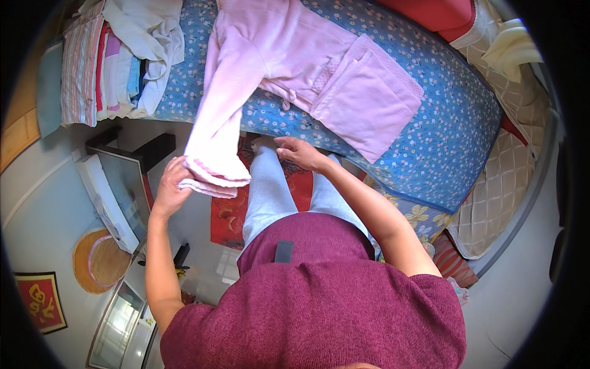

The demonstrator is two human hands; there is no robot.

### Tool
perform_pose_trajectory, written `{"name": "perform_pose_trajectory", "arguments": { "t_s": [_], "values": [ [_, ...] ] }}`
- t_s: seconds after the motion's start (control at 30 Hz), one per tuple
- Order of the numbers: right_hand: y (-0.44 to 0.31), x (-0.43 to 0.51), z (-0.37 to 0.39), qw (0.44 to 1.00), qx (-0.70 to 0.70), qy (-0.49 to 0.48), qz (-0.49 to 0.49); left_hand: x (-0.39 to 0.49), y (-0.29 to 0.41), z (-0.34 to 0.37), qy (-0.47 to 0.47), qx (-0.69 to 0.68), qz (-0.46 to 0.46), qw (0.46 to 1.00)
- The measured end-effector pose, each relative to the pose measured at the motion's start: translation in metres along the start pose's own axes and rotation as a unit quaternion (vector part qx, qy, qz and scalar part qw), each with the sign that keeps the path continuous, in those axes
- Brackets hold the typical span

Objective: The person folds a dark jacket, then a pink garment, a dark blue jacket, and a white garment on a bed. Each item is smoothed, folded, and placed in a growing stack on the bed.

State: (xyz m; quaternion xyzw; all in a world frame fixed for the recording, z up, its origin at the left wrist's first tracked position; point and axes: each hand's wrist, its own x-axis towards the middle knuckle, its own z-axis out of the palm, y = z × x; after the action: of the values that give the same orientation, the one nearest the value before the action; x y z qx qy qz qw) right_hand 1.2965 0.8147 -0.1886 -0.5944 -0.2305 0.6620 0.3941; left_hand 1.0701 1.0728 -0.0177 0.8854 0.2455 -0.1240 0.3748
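A pink plush robe (pixel 295 41) lies spread across a blue floral bed cover (pixel 442 133), reaching past the picture's top edge. Its right part is folded into a layered square, and a tie hangs near its lower edge. One sleeve comes down over the bed's near edge. My left hand (pixel 173 187) grips the cuff of that sleeve, where the fabric is doubled at the end. My right hand (pixel 299 152) is held above my knees by the bed's edge, fingers apart and slightly bent, with nothing in it.
Folded clothes (pixel 103 69) are stacked at the bed's left end, with a crumpled white garment (pixel 154 41) over them. A red cloth (pixel 428 14) lies at the top right beside a quilted beige cover (pixel 488 198). A red mat (pixel 230 221) is on the floor; a glass-fronted cabinet (pixel 122 184) stands left.
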Motion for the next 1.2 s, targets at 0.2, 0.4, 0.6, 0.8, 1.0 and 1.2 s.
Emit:
{"name": "perform_pose_trajectory", "arguments": {
  "t_s": [0.2,0.4,0.6,0.8,1.0,1.2],
  "values": [
    [-0.064,0.036,0.086,0.964,0.257,-0.071,-0.004,0.018,-0.017,-0.018,-0.106,0.027,0.145,0.983],
    [-0.105,0.084,0.173,0.913,0.4,-0.086,0.003,0.013,-0.078,0.0,0.003,-0.103,0.157,0.982],
    [-0.124,0.093,0.212,0.941,0.329,0.013,-0.078,-0.012,-0.138,0.014,0.023,-0.578,-0.158,0.801],
    [-0.128,0.104,0.221,0.978,-0.026,0.186,-0.09,-0.014,-0.153,0.025,0.066,-0.78,-0.155,0.603],
    [-0.113,0.107,0.221,0.962,0.007,0.266,-0.052,-0.009,-0.135,0.043,0.043,-0.787,-0.159,0.595],
    [-0.115,0.103,0.206,0.945,0.139,0.29,-0.051,0.002,-0.132,0.051,0.065,-0.738,-0.191,0.644]
  ]
}}
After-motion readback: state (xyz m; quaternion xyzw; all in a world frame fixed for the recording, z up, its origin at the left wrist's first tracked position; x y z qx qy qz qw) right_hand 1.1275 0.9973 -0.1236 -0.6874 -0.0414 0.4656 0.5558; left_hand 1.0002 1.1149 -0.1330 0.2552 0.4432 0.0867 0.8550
